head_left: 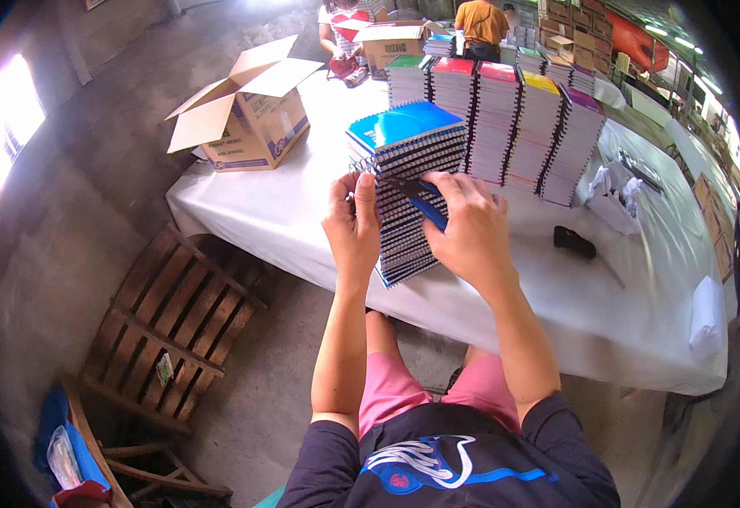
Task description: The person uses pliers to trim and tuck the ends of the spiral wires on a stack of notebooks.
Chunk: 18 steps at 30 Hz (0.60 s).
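Note:
A tall stack of blue-covered spiral notebooks (412, 127) stands at the near edge of the white-covered table, coil bindings facing me. My right hand (475, 229) is closed around blue-handled pliers (427, 206). Their dark jaws point left, against the coils at the stack's upper left. There my left hand (353, 212) pinches at a notebook's coil end, thumb up, close beside the jaws. The exact spot where jaws and wire meet is too small to make out.
More notebook stacks with green, red, yellow and purple covers (497, 127) stand behind. An open cardboard box (255, 118) sits at the left. To the right lie a black object (574, 242) and a plastic bag (615, 199). A wooden slatted bench (171, 330) stands left. Two people are beyond.

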Tool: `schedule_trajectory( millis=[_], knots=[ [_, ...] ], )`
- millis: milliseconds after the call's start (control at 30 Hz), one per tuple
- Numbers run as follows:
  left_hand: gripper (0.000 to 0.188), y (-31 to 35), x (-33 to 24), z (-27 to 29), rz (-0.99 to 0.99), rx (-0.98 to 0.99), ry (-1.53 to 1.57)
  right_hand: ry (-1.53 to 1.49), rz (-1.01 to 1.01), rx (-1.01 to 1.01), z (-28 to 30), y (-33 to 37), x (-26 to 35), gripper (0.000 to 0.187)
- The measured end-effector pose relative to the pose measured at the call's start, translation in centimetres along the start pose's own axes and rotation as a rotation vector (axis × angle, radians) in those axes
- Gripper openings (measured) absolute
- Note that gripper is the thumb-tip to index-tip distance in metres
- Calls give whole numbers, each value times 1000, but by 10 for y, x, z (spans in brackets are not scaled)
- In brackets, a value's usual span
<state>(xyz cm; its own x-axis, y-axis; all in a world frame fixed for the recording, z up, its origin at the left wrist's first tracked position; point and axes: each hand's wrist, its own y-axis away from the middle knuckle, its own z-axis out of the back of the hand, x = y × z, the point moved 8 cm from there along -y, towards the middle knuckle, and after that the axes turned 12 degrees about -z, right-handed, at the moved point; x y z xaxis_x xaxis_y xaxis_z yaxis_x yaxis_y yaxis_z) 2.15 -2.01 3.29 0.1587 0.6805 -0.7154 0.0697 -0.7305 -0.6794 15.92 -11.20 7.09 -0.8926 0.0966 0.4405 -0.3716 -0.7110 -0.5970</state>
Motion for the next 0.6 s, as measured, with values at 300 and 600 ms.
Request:
schedule_trajectory(
  millis=[300,600],
  knots=[
    [25,-2,4,-1,-95,28,36,0,31,-27,-2,-3,-1,43],
    [21,-1,-1,0,-89,-1,51,-68,34,-1,-11,-5,2,39]
  ],
)
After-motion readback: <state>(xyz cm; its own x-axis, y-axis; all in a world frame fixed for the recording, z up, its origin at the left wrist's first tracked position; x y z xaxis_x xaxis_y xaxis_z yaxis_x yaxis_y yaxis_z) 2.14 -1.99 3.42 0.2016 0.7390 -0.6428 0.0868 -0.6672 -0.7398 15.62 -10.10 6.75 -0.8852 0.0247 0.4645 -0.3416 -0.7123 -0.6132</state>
